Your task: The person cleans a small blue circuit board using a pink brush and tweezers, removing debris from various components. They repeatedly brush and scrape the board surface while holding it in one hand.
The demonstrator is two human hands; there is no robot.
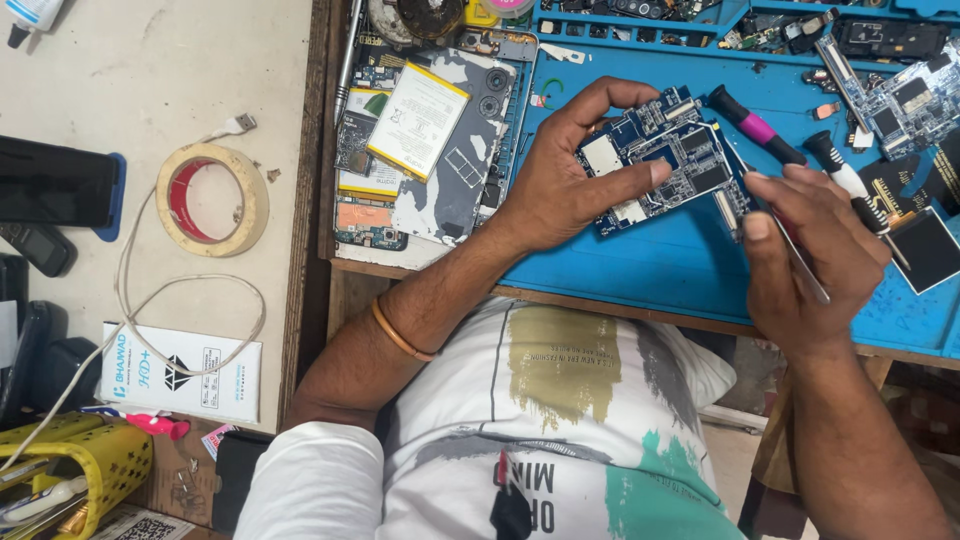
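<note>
My left hand point(570, 175) grips a blue circuit board point(665, 160) by its left side, holding it just above the blue work mat point(650, 265). My right hand point(815, 250) pinches slim metal tweezers point(800, 265) at the board's right edge. Two screwdrivers lie on the mat beyond my right hand: one with a pink and black handle point(755, 125), one with a white and black handle point(845, 175).
An opened tablet with a white battery point(420, 150) lies left of the mat. A roll of tape point(212, 198), a white cable point(190, 320), a white box point(180, 372) and a yellow basket point(75, 465) sit on the left table. Another circuit board point(900, 105) lies far right.
</note>
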